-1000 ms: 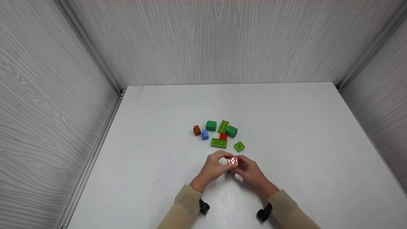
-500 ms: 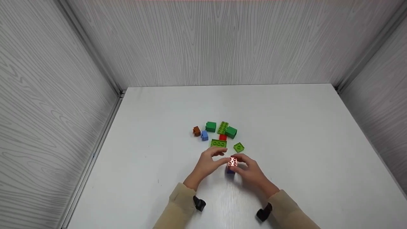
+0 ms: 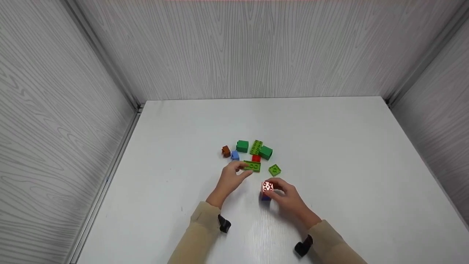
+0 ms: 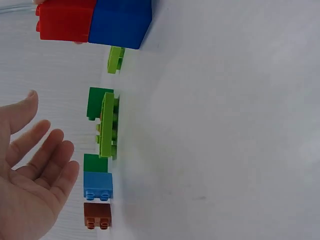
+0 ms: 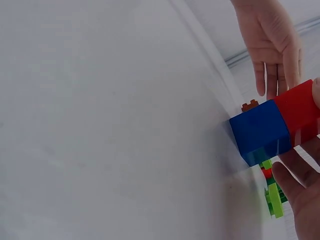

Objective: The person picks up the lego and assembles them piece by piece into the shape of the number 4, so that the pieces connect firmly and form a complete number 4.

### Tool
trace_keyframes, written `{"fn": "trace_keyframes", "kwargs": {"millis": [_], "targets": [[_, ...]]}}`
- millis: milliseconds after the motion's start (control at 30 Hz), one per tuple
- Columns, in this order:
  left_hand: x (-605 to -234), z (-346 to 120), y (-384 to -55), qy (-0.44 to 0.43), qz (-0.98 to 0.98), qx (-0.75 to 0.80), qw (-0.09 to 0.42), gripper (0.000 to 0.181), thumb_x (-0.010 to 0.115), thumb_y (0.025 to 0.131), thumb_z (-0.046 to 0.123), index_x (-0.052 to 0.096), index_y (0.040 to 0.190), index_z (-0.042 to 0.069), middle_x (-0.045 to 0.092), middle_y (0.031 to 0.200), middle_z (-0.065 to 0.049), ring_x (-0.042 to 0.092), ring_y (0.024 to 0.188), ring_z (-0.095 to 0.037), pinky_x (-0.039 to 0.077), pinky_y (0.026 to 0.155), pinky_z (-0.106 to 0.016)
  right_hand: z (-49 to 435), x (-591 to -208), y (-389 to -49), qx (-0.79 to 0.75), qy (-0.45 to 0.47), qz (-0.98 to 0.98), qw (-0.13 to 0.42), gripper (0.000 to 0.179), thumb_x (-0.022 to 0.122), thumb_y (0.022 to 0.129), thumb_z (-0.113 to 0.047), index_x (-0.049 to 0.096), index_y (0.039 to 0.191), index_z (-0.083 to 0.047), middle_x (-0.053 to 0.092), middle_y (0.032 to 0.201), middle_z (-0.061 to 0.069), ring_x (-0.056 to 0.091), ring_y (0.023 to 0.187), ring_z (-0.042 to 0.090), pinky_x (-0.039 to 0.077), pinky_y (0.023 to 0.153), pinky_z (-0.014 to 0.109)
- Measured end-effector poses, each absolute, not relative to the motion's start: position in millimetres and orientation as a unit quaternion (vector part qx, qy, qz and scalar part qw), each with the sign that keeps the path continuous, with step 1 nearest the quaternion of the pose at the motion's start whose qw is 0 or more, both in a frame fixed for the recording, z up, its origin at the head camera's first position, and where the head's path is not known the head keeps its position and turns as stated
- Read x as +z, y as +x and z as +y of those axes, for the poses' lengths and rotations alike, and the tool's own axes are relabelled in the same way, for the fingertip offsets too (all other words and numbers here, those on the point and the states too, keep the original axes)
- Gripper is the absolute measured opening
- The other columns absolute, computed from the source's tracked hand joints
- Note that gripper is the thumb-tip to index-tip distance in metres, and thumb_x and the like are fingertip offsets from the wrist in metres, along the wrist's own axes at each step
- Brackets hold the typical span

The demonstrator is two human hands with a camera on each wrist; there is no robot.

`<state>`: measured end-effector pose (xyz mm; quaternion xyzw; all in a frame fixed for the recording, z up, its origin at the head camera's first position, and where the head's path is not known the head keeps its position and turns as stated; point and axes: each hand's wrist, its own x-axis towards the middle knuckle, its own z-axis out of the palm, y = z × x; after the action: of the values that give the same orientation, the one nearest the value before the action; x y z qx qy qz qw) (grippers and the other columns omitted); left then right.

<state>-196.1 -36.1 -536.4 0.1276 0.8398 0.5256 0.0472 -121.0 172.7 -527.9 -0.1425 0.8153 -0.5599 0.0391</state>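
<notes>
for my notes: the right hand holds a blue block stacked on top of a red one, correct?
The order is wrong: the red block sits on top of the blue block, as the head view shows. The right hand does hold them.

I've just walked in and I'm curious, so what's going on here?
A person's right hand is holding a red brick that sits on top of a blue brick. The left hand holds nothing and is near a lime brick. Also on the white table are a brown brick, a light blue brick, two green bricks, a second red brick and two more lime bricks.
</notes>
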Motion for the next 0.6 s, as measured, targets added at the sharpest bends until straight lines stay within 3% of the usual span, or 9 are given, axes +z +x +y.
{"fn": "trace_keyframes", "kwargs": {"millis": [233, 400, 600], "targets": [[-533, -27, -217, 0.148, 0.876, 0.454, 0.062, 0.038, 0.068, 0.086, 0.021, 0.060, 0.118, 0.002, 0.057, 0.119, -0.011, 0.050, 0.115, -0.026, 0.041, 0.096, -0.038, 174, -528, -123, -0.559, -0.142, 0.816, 0.044, 0.035, 0.063, 0.089, -0.019, 0.057, 0.119, -0.002, 0.060, 0.109, 0.005, 0.056, 0.101, 0.023, 0.045, 0.091, 0.044], [-529, -20, -228, 0.138, 0.900, 0.400, 0.104, 0.045, 0.066, 0.088, 0.018, 0.053, 0.128, 0.002, 0.049, 0.132, -0.013, 0.041, 0.125, -0.026, 0.035, 0.102, -0.038, 173, -528, -122, -0.560, -0.140, 0.815, 0.045, 0.033, 0.063, 0.090, -0.017, 0.057, 0.119, -0.004, 0.061, 0.109, 0.005, 0.056, 0.100, 0.021, 0.046, 0.090, 0.040], [-530, -10, -238, 0.135, 0.928, 0.328, 0.116, 0.046, 0.067, 0.086, 0.014, 0.053, 0.128, 0.001, 0.050, 0.128, -0.013, 0.044, 0.120, -0.025, 0.038, 0.098, -0.037, 173, -529, -121, -0.563, -0.141, 0.814, 0.042, 0.034, 0.063, 0.089, -0.016, 0.056, 0.120, -0.003, 0.060, 0.109, 0.006, 0.056, 0.100, 0.021, 0.047, 0.089, 0.037]]}}
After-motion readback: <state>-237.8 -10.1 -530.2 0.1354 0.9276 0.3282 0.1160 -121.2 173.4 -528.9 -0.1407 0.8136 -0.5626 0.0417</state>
